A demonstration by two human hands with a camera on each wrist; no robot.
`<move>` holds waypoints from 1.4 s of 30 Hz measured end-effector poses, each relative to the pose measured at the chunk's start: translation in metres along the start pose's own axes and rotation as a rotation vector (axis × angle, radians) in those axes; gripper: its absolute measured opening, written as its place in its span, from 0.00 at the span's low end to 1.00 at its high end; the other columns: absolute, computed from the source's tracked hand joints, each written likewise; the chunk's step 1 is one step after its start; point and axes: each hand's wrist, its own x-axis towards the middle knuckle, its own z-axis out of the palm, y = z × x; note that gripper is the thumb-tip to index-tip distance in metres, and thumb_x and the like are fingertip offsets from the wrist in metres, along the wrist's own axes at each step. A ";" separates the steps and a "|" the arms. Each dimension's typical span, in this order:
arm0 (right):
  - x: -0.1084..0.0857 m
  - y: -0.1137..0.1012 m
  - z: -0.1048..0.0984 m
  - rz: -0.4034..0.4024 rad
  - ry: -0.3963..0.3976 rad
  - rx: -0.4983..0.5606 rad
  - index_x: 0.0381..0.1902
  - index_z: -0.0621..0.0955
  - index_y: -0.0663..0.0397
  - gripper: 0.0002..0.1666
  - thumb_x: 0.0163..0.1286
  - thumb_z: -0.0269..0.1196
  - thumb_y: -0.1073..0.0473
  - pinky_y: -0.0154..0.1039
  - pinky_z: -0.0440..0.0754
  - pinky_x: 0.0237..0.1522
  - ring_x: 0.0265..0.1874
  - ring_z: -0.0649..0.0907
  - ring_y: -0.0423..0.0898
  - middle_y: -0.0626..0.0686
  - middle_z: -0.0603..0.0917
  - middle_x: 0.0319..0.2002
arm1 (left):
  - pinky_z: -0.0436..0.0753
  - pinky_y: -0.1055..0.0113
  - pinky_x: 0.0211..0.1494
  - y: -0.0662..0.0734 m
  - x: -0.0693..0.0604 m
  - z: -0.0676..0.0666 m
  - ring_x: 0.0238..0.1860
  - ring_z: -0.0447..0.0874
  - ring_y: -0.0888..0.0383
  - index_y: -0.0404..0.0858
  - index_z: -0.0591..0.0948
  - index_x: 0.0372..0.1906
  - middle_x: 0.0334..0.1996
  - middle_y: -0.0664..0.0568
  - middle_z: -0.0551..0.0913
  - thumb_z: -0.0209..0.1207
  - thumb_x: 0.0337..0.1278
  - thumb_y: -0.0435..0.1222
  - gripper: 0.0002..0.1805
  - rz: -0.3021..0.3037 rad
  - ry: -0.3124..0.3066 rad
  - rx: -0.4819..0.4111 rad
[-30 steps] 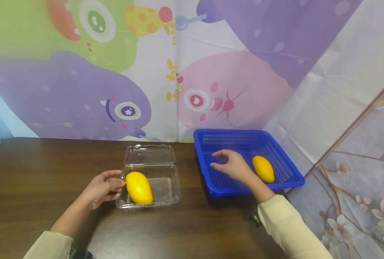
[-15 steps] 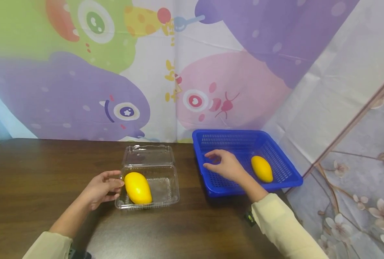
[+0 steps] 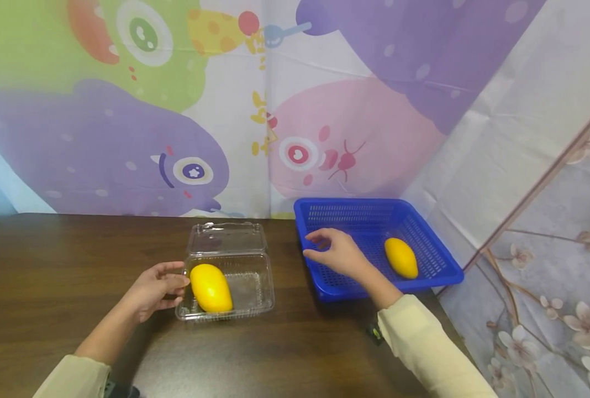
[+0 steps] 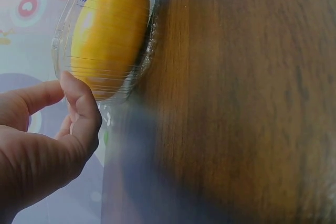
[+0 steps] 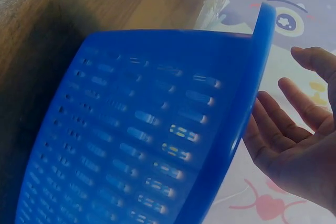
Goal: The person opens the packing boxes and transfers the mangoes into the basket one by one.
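A clear plastic clamshell box (image 3: 250,287) lies on the table with its lid (image 3: 227,239) folded back. In its left half sits a yellow mango (image 3: 210,288), also seen through the ridged wall in the left wrist view. My left hand (image 3: 154,288) pinches the box's left rim between thumb and fingertips. A second mango (image 3: 401,258) lies at the right side of a blue plastic basket (image 3: 347,291). Over the basket's left part hovers my right hand (image 3: 338,254), fingers spread and holding nothing. The right wrist view has this hand (image 5: 299,124) beyond the basket's rim (image 5: 252,87).
The dark wooden table (image 3: 76,265) carries the box and the basket side by side, with a narrow strip between them. A cartoon-printed cloth (image 3: 245,182) hangs along the back edge. A floral curtain (image 3: 548,287) closes off the right side, close to the basket.
My right hand has drifted left above the basket, away from the mango there. The left hand stays at the box's rim, and both mangoes keep their places.
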 end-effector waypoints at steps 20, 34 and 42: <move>0.006 -0.019 0.016 -0.003 -0.032 0.036 0.50 0.81 0.47 0.22 0.58 0.67 0.50 0.40 0.81 0.42 0.45 0.81 0.46 0.52 0.83 0.46 | 0.83 0.69 0.36 -0.001 0.001 0.000 0.34 0.76 0.60 0.29 0.52 0.69 0.39 0.51 0.77 0.55 0.61 0.35 0.37 -0.010 0.005 0.003; 0.011 -0.038 0.034 -0.079 -0.053 0.075 0.46 0.82 0.49 0.19 0.57 0.68 0.52 0.37 0.80 0.42 0.42 0.81 0.46 0.51 0.83 0.42 | 0.83 0.70 0.35 -0.001 0.001 0.000 0.34 0.76 0.60 0.29 0.52 0.69 0.39 0.52 0.77 0.55 0.61 0.35 0.37 -0.009 0.004 -0.002; 0.014 -0.049 0.047 -0.097 -0.081 0.103 0.47 0.82 0.51 0.20 0.57 0.67 0.52 0.37 0.79 0.47 0.44 0.81 0.47 0.51 0.83 0.44 | 0.83 0.69 0.36 -0.002 0.001 0.000 0.34 0.76 0.60 0.30 0.52 0.69 0.40 0.52 0.77 0.55 0.61 0.35 0.37 -0.008 0.003 -0.003</move>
